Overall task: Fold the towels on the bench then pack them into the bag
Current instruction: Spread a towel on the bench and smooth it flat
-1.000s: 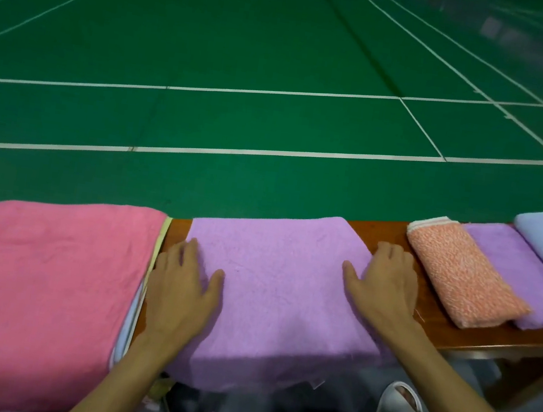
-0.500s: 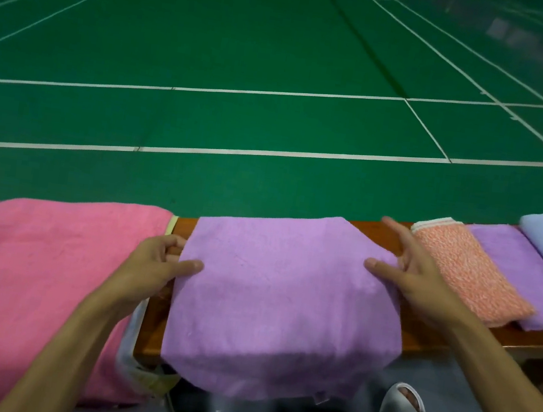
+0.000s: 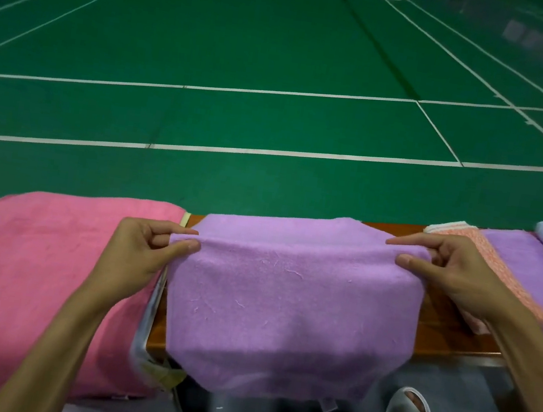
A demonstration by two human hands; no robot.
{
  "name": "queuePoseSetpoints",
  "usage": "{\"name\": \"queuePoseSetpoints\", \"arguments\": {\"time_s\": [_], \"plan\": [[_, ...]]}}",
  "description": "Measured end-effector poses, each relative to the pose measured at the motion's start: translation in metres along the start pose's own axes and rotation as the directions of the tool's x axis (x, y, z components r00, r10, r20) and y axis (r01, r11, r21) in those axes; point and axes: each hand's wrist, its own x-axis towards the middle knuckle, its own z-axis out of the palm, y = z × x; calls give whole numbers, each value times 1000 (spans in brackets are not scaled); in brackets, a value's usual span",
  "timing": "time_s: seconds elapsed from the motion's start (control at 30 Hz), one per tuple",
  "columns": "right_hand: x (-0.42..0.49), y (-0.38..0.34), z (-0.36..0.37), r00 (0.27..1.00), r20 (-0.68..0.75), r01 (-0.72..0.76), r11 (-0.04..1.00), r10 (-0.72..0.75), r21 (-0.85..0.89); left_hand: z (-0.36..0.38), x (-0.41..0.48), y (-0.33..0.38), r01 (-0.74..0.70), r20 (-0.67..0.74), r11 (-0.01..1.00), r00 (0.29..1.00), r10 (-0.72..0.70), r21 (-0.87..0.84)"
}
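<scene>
Head view: lilac towel (image 3: 290,312) held at bench (image 3: 446,336).
Pink towel (image 3: 31,260) lies left; left hand (image 3: 140,250) pinches the lilac towel's left upper edge, right hand (image 3: 454,278) its right; it drapes over the bench front, folded towels (image 3: 536,279) rightward.
</scene>
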Motion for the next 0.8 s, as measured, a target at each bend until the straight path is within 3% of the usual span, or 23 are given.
{"name": "queuePoseSetpoints", "arguments": {"time_s": [0.2, 0.33, 0.43, 0.53, 0.6, 0.67, 0.73, 0.8], "plan": [[-2, -4, -4, 993, -99, 50, 994, -60, -101, -6, 0, 4, -67, -20, 987, 997, 71, 146], [3, -1, -12, 994, -107, 29, 997, -36, -67, -13, 7, 3, 44, 65, 996, 997, -49, 82], [15, -3, -8, 985, -131, -96, 987, 114, 132, -14, 17, 5, 143, 132, 990, 981, -140, -13], [34, -13, 18, 963, -77, -203, 883, 258, 423, 4, 37, 11, 189, 89, 928, 982, -169, -321], [49, -17, 31, 949, -234, -58, 842, 214, 536, 17, 55, 14, 18, -71, 886, 996, -57, -463], [62, -27, 35, 895, -432, 193, 780, 108, 595, 20, 67, 21, -181, -220, 808, 973, 65, -561], [66, -42, 29, 855, -518, 360, 693, 24, 625, 12, 66, 31, -276, -243, 718, 958, 152, -639], [62, -51, 20, 855, -515, 432, 630, -60, 645, 2, 56, 35, -321, -233, 681, 947, 222, -658]]}}
